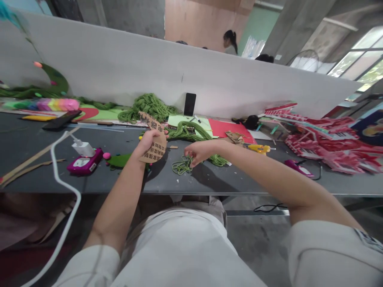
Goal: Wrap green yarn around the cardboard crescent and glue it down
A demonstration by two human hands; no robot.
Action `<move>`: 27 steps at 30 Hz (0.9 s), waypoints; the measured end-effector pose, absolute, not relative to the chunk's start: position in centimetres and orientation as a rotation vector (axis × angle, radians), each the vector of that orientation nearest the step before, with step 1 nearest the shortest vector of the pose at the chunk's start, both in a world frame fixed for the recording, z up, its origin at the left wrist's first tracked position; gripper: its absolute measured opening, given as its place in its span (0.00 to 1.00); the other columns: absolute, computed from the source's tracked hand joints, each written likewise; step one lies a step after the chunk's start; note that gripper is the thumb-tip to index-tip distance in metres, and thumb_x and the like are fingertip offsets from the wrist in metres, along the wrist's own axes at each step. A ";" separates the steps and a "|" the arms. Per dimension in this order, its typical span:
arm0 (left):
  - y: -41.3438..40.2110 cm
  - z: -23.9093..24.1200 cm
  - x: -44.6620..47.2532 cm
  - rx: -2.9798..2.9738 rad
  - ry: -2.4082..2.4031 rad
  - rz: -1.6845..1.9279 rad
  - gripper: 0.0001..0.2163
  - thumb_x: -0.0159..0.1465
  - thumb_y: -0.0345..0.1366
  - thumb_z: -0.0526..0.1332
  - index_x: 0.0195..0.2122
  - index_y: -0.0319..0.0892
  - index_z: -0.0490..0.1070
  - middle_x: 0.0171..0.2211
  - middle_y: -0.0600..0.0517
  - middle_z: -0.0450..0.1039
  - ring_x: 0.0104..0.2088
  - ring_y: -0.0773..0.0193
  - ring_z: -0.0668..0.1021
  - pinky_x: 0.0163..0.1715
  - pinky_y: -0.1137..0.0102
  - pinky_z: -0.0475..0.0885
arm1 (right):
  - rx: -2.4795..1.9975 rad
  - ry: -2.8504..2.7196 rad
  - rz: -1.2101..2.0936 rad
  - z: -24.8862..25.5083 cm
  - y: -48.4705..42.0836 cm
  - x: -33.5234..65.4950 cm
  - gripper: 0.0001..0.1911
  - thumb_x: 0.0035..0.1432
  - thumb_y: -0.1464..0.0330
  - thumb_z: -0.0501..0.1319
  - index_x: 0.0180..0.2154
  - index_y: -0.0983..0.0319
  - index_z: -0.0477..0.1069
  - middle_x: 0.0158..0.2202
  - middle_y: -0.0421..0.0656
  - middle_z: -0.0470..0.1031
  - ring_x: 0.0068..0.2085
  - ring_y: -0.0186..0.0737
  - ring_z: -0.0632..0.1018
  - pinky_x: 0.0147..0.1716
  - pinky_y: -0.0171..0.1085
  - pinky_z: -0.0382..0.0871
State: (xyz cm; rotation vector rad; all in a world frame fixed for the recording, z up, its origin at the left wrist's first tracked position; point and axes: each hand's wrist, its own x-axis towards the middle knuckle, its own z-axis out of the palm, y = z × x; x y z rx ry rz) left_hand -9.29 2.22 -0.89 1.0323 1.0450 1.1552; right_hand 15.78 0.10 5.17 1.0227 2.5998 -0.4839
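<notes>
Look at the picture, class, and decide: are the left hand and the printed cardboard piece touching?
Touching. The head view shows the left hand holding the printed cardboard piece, part of the hand lying over its face.

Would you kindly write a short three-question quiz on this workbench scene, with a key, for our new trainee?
1. Multiple choice: what does the person's left hand hold?
A) a yellow glue gun
B) a brown, curved cardboard cut-out printed with black characters
C) a flat red sheet

2. True or false: the black rectangular phone stands on end by the long white partition.

3. Short answer: which of the person's hands is nearer the small, loose tangle of thin green yarn near the table's front edge?

Key:
1. B
2. True
3. The right hand
</notes>
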 end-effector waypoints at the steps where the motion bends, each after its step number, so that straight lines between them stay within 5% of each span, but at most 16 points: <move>1: 2.3 -1.0 -9.3 1.037 1.045 1.151 0.23 0.49 0.38 0.62 0.48 0.37 0.75 0.44 0.44 0.81 0.33 0.54 0.80 0.29 0.63 0.76 | 1.015 2.601 -0.451 4.5 -0.2 15.6 0.31 0.50 0.63 0.74 0.56 0.58 0.72 0.48 0.46 0.80 0.43 0.46 0.81 0.38 0.39 0.75; 4: 2.3 -1.0 -9.3 1.053 1.035 1.151 0.24 0.49 0.38 0.61 0.48 0.38 0.75 0.43 0.45 0.81 0.37 0.53 0.81 0.32 0.63 0.77 | 0.984 2.633 -0.372 3.1 -1.1 15.2 0.38 0.43 0.67 0.77 0.57 0.57 0.71 0.51 0.48 0.77 0.45 0.49 0.80 0.41 0.40 0.75; 10: 2.0 -0.9 -9.1 1.069 1.032 1.138 0.23 0.50 0.38 0.60 0.48 0.37 0.74 0.44 0.43 0.81 0.40 0.51 0.82 0.32 0.65 0.77 | 0.903 2.697 -0.384 2.1 -2.0 13.9 0.16 0.51 0.77 0.66 0.42 0.59 0.78 0.43 0.45 0.81 0.43 0.46 0.80 0.46 0.41 0.73; 14: 1.9 -0.9 -9.2 1.065 1.049 1.111 0.22 0.51 0.38 0.60 0.48 0.37 0.75 0.44 0.43 0.81 0.37 0.54 0.81 0.29 0.66 0.76 | 0.853 2.686 -0.509 2.1 -2.3 13.5 0.12 0.50 0.79 0.63 0.34 0.59 0.78 0.37 0.41 0.81 0.40 0.42 0.79 0.45 0.39 0.73; 22: 1.7 -0.6 -9.2 1.067 1.065 1.095 0.23 0.53 0.38 0.61 0.50 0.37 0.76 0.47 0.42 0.82 0.36 0.53 0.82 0.29 0.64 0.78 | 1.200 2.661 -0.843 8.2 2.3 21.3 0.14 0.54 0.78 0.60 0.42 0.62 0.77 0.34 0.40 0.81 0.33 0.35 0.79 0.33 0.32 0.71; 27: 1.7 -0.5 -9.0 1.068 1.057 1.107 0.25 0.52 0.37 0.62 0.52 0.39 0.74 0.46 0.42 0.82 0.38 0.51 0.83 0.29 0.63 0.79 | 2.195 2.555 0.067 15.3 5.0 33.7 0.11 0.55 0.76 0.67 0.42 0.67 0.80 0.37 0.46 0.81 0.34 0.32 0.74 0.35 0.34 0.65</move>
